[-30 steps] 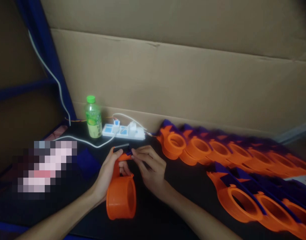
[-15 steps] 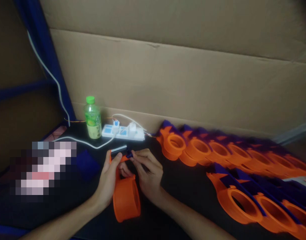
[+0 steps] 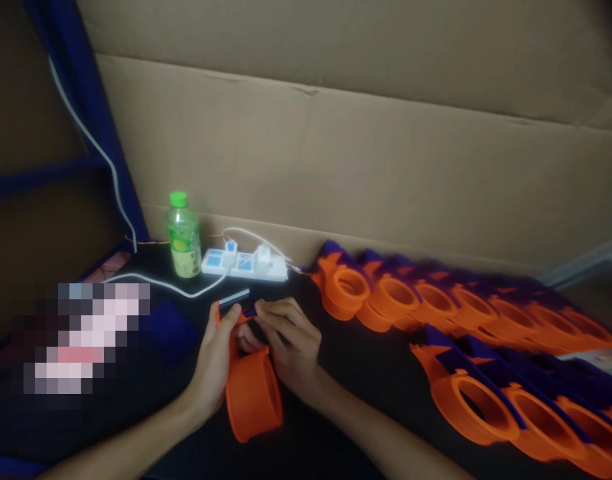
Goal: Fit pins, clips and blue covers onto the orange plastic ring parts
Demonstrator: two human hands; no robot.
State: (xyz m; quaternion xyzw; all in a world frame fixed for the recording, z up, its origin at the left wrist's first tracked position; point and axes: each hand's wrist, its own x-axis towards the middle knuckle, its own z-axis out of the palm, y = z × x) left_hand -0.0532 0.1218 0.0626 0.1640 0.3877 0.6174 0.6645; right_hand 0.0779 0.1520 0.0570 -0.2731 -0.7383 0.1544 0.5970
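Note:
An orange tape dispenser (image 3: pixel 255 397) with a wide round hub hangs below my hands, above the black tabletop. My left hand (image 3: pixel 219 353) is closed round its upper frame, thumb on top beside a pale toothed strip (image 3: pixel 235 298). At the frame's right end, my right hand (image 3: pixel 291 337) pinches a small dark blue piece (image 3: pixel 249 311) between thumb and fingertips. That piece touches the dispenser or lies right against it; the fingers partly hide the contact. A flat blue piece (image 3: pixel 171 331) lies on the table left of my left hand.
Two rows of orange and blue tape dispensers (image 3: pixel 396 293) stand on the right. Behind my hands are a white power strip (image 3: pixel 246 263) with plugs and a green-capped bottle (image 3: pixel 185 240). A white cable (image 3: pixel 151 280) crosses the left side. Cardboard (image 3: pixel 336 167) walls the back.
The small blue piece and my right fingertips have moved slightly left and sit lower against the dispenser's frame. My left hand keeps its hold. The whole view has shifted a little.

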